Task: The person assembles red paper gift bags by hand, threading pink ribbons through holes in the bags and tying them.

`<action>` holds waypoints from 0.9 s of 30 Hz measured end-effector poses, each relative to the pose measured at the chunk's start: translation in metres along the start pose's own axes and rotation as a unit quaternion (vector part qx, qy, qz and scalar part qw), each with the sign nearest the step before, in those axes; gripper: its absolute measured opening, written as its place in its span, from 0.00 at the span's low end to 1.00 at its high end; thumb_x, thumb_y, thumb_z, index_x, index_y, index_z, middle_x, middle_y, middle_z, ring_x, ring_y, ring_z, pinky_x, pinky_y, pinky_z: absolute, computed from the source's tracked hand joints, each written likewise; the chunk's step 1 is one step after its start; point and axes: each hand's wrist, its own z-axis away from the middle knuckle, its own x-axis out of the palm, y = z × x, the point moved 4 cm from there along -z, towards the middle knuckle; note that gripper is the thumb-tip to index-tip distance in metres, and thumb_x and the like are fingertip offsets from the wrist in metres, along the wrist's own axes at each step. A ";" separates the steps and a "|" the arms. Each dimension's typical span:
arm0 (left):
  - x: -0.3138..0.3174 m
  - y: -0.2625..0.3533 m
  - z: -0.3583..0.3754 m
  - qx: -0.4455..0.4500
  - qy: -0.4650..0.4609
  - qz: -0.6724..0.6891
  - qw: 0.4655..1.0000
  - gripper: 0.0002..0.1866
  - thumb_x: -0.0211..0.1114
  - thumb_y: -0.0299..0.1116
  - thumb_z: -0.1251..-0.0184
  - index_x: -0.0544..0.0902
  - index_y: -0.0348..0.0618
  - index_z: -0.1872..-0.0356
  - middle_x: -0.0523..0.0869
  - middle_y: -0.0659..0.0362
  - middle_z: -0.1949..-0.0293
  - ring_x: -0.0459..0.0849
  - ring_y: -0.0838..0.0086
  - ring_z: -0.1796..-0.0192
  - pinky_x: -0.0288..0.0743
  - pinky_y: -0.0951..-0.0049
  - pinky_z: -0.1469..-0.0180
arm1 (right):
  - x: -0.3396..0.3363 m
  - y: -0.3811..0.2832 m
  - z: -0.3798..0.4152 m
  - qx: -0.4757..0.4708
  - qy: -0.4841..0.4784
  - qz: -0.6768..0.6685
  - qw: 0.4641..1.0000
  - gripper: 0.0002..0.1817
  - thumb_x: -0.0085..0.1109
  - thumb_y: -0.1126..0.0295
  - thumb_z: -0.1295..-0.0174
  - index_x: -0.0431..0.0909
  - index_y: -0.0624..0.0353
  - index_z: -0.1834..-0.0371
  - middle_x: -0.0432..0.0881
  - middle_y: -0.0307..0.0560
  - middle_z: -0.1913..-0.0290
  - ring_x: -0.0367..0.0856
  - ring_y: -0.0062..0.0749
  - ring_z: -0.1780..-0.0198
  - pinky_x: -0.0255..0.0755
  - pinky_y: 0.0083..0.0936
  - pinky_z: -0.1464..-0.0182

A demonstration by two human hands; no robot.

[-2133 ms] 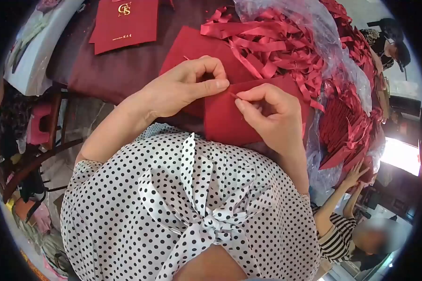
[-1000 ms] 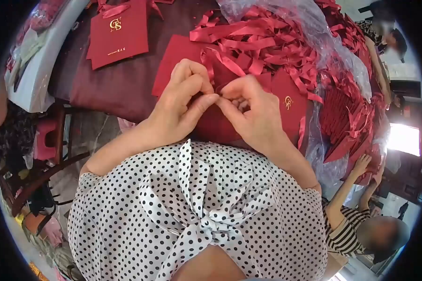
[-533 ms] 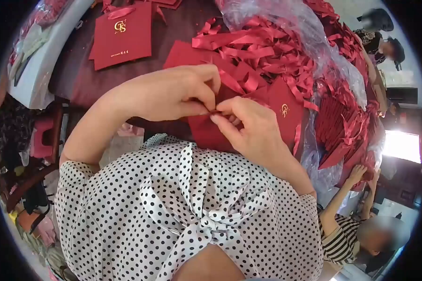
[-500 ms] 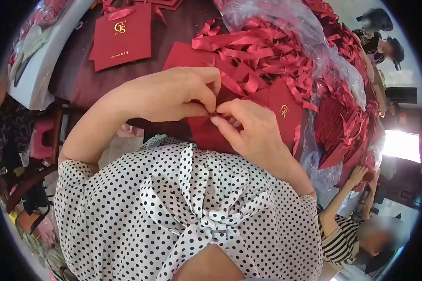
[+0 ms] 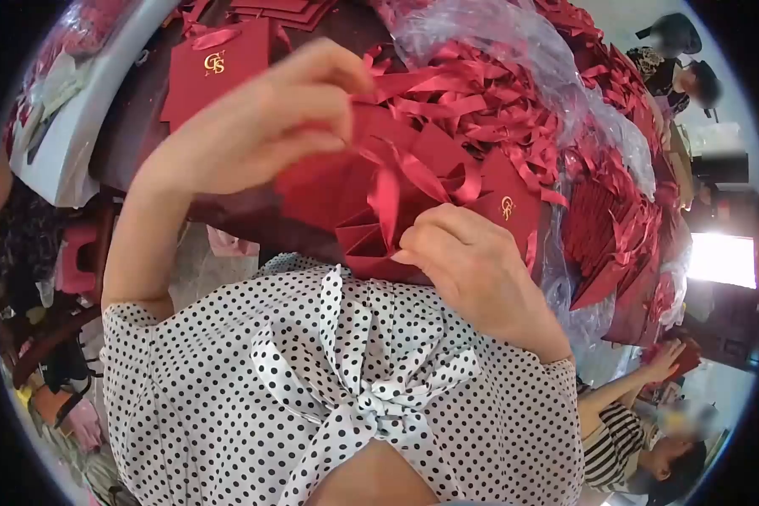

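In front of my chest a red paper bag point(image 5: 371, 240) stands with its top edges showing, and a glossy red ribbon point(image 5: 385, 198) rises from it. My right hand point(image 5: 468, 253) pinches the bag's edge at the ribbon's lower end. Raised to the left of the bag, my left hand point(image 5: 270, 118) is smeared by motion; whether it holds anything cannot be made out. Just right of my right hand lies another red bag point(image 5: 502, 190) with a gold logo. Behind is a heap of red ribbons point(image 5: 481, 93).
A red bag with a gold logo point(image 5: 196, 88) lies at the upper left. Clear plastic sheeting point(image 5: 557, 93) runs across the ribbons. Stacked red bags point(image 5: 603, 232) stand at the right. A co-worker's hand point(image 5: 666, 361) holds something red at lower right. A white box edge point(image 5: 80, 143) is at left.
My left hand has moved up and left, away from my right hand. My right hand has shifted slightly down and right. The ribbon and bag opening now show. The co-worker's hands have moved down.
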 end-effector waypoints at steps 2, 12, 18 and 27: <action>0.005 -0.007 -0.003 0.034 -0.026 0.045 0.998 0.05 0.62 0.22 0.44 0.74 0.38 0.70 0.73 0.52 0.50 0.75 0.61 0.48 0.68 0.69 0.46 | 0.000 -0.006 0.001 0.004 0.002 -0.006 1.000 0.06 0.60 0.71 0.42 0.74 0.60 0.66 0.73 0.47 0.66 0.77 0.43 0.62 0.72 0.34 0.58; -0.004 -0.047 -0.001 -0.085 -0.031 0.212 0.973 0.04 0.55 0.28 0.29 0.75 0.39 0.63 0.81 0.60 0.65 0.79 0.77 0.64 0.73 0.78 0.59 | -0.016 -0.020 0.004 -0.011 0.118 0.033 0.992 0.09 0.69 0.75 0.51 0.79 0.62 0.67 0.81 0.49 0.66 0.81 0.44 0.65 0.76 0.34 0.64; 0.018 -0.052 0.016 -0.088 0.262 0.548 0.789 0.30 0.58 0.46 0.29 0.60 0.46 0.33 0.76 0.46 0.45 0.83 0.66 0.52 0.78 0.66 0.49 | -0.041 -0.018 -0.036 -0.121 0.319 0.097 0.935 0.13 0.72 0.77 0.55 0.79 0.58 0.66 0.78 0.43 0.71 0.80 0.38 0.70 0.74 0.30 0.70; -0.028 -0.094 0.078 -0.250 0.388 0.230 0.857 0.29 0.62 0.23 0.35 0.65 0.36 0.34 0.74 0.54 0.39 0.75 0.69 0.40 0.71 0.72 0.40 | 0.009 -0.008 -0.068 -0.149 0.284 -0.050 0.946 0.17 0.59 0.67 0.40 0.74 0.64 0.52 0.71 0.52 0.44 0.79 0.44 0.55 0.79 0.27 0.58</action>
